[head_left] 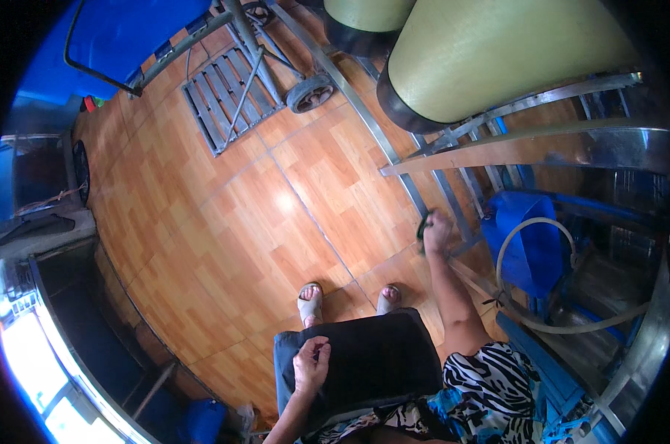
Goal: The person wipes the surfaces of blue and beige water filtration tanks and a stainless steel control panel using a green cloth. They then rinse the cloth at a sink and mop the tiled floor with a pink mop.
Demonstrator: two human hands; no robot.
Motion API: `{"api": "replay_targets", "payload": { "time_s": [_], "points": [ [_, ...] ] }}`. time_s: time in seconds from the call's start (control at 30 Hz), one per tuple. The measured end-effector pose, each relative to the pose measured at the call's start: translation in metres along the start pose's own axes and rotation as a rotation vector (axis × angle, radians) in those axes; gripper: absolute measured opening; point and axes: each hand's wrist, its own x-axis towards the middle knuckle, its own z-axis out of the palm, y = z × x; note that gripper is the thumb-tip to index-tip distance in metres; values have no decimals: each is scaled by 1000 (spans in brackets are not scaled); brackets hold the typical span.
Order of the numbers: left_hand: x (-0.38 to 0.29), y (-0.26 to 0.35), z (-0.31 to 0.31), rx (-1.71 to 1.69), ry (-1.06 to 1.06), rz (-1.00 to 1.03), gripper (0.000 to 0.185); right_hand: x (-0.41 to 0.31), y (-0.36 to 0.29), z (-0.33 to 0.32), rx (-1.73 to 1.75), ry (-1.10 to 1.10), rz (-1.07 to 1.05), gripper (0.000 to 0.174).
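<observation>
A flat black fabric-like item [374, 358] lies across my lap, over grey-blue cloth at its left edge. My left hand [313, 363] rests on its left part with the fingers curled; whether something small is inside them is hidden. Out to the right, my right hand [438, 230] is closed around a dark green object [423, 233], blurred and partly covered by the fingers. That hand appears above the floor, close to the metal bars of a rack [449, 197].
Large pale-green tanks [496, 61] with black bases stand at upper right. A wheeled metal trolley [232, 91] is ahead. On the right are a blue container [521, 244] and a looped hose [504, 261]. A bulky blue container [129, 39] fills the upper left.
</observation>
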Motion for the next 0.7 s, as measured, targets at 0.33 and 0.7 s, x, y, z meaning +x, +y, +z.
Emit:
{"api": "replay_targets", "payload": {
  "time_s": [0.33,0.7],
  "points": [
    [42,-21,-4,215,53,152,15,80,51,16,-411,27,-456,53],
    [75,5,14,153,-41,212,14,172,10,60,-501,143,-357,32]
  ]
}}
